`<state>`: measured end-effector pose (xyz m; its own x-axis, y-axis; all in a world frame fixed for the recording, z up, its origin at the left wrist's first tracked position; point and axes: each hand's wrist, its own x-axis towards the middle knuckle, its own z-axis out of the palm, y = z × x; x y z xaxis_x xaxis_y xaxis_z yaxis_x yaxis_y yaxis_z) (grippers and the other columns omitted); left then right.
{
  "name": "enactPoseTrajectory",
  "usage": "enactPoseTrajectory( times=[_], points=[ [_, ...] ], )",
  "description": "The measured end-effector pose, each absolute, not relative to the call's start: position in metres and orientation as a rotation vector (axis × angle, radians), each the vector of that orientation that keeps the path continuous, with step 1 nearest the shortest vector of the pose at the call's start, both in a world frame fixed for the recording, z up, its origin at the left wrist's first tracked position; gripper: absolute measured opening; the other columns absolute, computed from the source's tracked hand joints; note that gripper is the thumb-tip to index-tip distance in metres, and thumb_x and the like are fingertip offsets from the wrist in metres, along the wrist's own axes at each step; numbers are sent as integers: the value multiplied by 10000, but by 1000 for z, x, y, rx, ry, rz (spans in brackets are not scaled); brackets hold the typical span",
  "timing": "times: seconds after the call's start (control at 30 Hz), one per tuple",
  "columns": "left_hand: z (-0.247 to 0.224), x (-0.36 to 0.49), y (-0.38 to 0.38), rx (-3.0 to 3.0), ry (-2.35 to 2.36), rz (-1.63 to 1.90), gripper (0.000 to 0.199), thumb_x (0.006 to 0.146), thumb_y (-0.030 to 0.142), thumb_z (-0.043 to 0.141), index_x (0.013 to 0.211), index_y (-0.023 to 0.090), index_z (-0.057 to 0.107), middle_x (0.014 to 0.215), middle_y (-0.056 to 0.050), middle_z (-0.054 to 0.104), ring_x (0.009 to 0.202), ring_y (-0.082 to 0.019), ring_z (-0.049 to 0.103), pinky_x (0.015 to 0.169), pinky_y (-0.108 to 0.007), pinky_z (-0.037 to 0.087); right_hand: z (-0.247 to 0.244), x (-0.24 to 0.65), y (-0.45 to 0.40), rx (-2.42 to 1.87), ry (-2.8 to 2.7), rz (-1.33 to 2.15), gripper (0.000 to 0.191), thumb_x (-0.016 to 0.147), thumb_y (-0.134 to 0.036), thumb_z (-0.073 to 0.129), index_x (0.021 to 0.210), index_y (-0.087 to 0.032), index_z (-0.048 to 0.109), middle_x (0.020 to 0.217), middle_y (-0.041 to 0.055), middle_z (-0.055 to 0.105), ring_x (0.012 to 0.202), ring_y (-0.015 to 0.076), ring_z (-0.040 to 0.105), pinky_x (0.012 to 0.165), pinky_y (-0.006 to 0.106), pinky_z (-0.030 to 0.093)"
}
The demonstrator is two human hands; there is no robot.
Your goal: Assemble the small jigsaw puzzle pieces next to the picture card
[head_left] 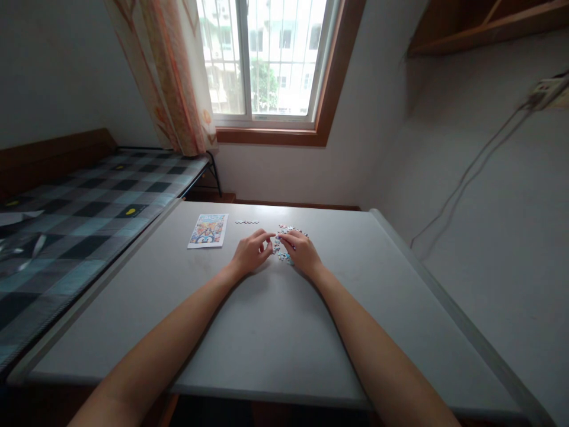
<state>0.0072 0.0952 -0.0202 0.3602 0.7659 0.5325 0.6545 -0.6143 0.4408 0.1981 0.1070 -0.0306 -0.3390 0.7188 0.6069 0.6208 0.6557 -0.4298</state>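
The flat grey table top (267, 320) looks like smooth matt plastic or laminate, with a faint sheen near the window. The small colourful jigsaw pieces (284, 252) look like printed card, slightly glossy. The rectangular picture card (208, 230) seems to be glossy paper. The checked blue-black bedspread (80, 213) is soft woven cloth, and the brown window frame (331, 89) is varnished wood.

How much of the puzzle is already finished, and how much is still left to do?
Done: very little; only a short strip of joined pieces lies apart by the picture card. In hand: the left hand and right hand meet over the loose pile, fingertips pinching at pieces; too small to tell if any are joined. Left: nearly all of it, since no assembled picture shows on the table.
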Motion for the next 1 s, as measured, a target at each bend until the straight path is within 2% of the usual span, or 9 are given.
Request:
enactPoseTrajectory(
  times=[0.4, 0.7, 1.0],
  points=[
    [-26, 5, 99, 2448, 1190, 1071, 278, 909, 287, 510, 1150, 232, 638, 878, -2, 607, 582, -60, 554, 575, -187, 458, -31, 199, 107, -999, -2079, 190, 246, 960, -267, 476, 1047, -219, 702, 839, 55, 632, 817, 180, 576, 758, 292, 464],
    [-26, 6, 102, 2390, 1176, 1130, 249, 924, 325, 513, 1092, 202, 649, 883, -21, 613, 596, -76, 562, 616, -217, 481, -29, 198, 106, -1015, -2054, 208, 247, 949, -246, 483, 1083, -232, 691, 889, 62, 642, 866, 190, 597, 795, 310, 480],
    [-28, 6, 105, 2353, 1227, 1171, 233, 916, 316, 530, 1080, 204, 653, 870, -13, 618, 581, -73, 555, 592, -207, 475, -27, 197, 105, -1027, -2055, 233, 222, 910, -251, 565, 1091, -183, 675, 897, 56, 636, 764, 163, 590, 765, 299, 486]
  ],
)
